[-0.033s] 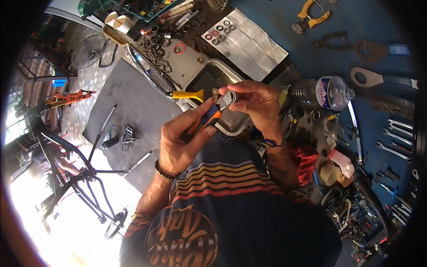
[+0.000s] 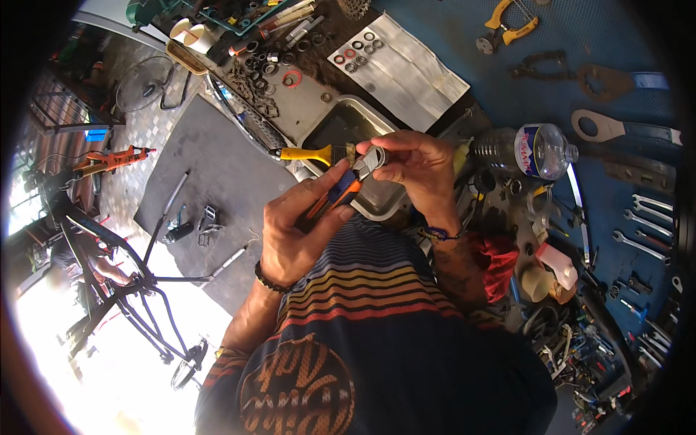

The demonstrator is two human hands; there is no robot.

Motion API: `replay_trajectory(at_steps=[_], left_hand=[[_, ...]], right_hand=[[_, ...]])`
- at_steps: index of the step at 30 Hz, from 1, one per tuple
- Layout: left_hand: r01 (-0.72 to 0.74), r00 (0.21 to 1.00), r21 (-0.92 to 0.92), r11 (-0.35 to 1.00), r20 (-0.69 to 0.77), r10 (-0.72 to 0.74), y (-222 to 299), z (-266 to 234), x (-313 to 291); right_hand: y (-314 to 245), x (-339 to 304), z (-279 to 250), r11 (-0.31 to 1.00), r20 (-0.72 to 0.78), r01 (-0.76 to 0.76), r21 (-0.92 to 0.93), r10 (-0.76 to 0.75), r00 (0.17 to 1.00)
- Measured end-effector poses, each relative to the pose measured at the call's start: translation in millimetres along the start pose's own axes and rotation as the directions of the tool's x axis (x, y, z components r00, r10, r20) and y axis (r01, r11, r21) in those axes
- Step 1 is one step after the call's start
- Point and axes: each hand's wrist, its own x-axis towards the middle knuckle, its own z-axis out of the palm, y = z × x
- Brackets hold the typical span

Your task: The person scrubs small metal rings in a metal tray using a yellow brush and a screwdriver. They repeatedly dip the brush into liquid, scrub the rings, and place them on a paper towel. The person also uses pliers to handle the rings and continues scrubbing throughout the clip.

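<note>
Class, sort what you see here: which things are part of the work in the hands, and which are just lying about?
In use:
left hand
pliers
right hand
small metal part, pinched at the plier tips

Lying about:
bottle
spanners
yellow-handled brush
metal tray
bearing rings
bike frame

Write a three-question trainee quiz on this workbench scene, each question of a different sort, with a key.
1. True or false: the left hand grips orange-handled pliers.
2. Multiple choice: what lies just right of the right hand? A) a clear plastic bottle on its side B) a hammer C) a paint can
3. Fill in: the yellow-handled tool rests across the edge of a metal ____.

Key:
1. True.
2. A, the plastic bottle.
3. Tray. The pliers' tip meets a small metal part pinched in the right hand's fingers.
</note>
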Motion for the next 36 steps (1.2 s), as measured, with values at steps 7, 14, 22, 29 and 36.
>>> replay_trajectory(at_steps=[7,14,22,29,36], left_hand=[[-0.071,0.996,0.257,0.964,-0.039,0.084,-1.8,10.0,0.2],[-0.081,0.996,0.153,0.985,-0.015,0.084,-24.4,19.9,-1.5],[-0.008,1.000,-0.056,0.998,0.029,0.010,-31.4,23.5,-6.7],[0.241,0.967,-0.087,0.967,0.103,-0.232,-12.4,14.8,-7.4],[0.193,0.978,-0.196,0.961,0.112,-0.174,-15.7,15.5,-8.6]], right_hand=[[8.8,-6.0,-8.7,1.000,-0.054,0.014,0.023,-0.012,0.998],[5.7,-17.4,-19.8,0.999,-0.079,0.006,-0.035,-0.009,0.997],[4.1,-22.7,-24.2,0.997,-0.034,0.069,-0.046,-0.070,0.997],[2.9,-21.2,-25.7,0.993,-0.007,0.083,-0.089,-0.084,0.996],[4.2,-20.2,-22.0,0.999,-0.009,0.049,-0.005,-0.049,0.999]])
